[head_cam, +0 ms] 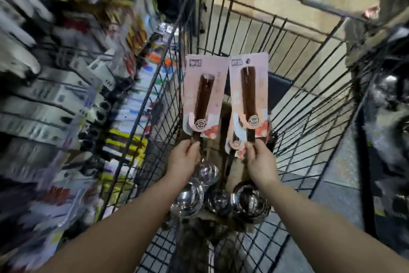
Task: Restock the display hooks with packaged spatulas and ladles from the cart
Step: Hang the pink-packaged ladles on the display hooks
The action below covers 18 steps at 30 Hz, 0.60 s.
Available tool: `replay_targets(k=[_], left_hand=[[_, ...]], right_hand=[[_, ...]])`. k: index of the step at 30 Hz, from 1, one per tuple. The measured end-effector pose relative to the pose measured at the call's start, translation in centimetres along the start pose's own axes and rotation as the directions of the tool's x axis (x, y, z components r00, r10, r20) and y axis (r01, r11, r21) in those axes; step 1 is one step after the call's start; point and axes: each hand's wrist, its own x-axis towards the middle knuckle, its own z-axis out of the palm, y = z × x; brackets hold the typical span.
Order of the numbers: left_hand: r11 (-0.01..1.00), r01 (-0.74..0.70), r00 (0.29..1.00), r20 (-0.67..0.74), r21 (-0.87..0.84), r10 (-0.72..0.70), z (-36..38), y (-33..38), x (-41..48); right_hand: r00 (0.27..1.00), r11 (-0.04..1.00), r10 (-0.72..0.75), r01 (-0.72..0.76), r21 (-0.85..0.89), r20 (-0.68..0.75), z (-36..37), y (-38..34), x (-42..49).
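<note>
My left hand [184, 155] grips the brown handle of a packaged ladle [204, 95] with a pink card, held upright over the black wire cart [309, 55]. My right hand [261, 162] grips a second packaged ladle [249, 93] of the same kind, and another pink card shows just behind it. Both cards stand side by side above the cart's middle. Several shiny steel ladle bowls [190, 199] lie in the cart below my hands.
A display wall [66, 95] of hooks with packaged kitchen goods fills the left side, blurred by motion. Dark shelving with metal ware [387, 95] stands on the right. A beige floor shows beyond the cart's far wall.
</note>
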Motion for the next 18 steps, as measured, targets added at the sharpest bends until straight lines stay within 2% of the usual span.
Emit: replay_targets(k=[3,7,11,13,15,18], left_hand=[[0.999,-0.046,0.996,-0.074,0.022,0.048,-1.5,1.6,-2.6],[0.999,-0.03,0.982,-0.188,-0.035,0.023,-2.8,3.5,-6.8],[0.992,-0.051,0.921,-0.391,-0.113,0.003,-3.3,4.8,-12.7],[0.992,-0.043,0.864,-0.503,-0.118,-0.022,-3.0,4.3,-16.9],[0.983,-0.034,0.826,-0.559,-0.178,-0.073,-2.4,3.3,-20.0],[0.955,-0.096,0.735,-0.667,-0.279,-0.121,-2.7,3.1,-26.5]], right_hand=[[0.998,0.998,-0.049,0.047,0.052,0.037,-0.6,-2.1,-1.3],[0.98,0.982,-0.187,0.185,0.037,0.07,-2.0,-4.6,-3.3],[0.924,0.937,-0.348,0.336,0.095,0.16,-4.5,-6.5,-6.9],[0.873,0.905,-0.425,0.416,0.093,0.238,-5.6,-6.6,-9.6],[0.823,0.867,-0.497,0.482,0.122,0.275,-5.8,-6.4,-11.2],[0.694,0.771,-0.63,0.614,0.172,0.349,-5.8,-7.5,-15.8]])
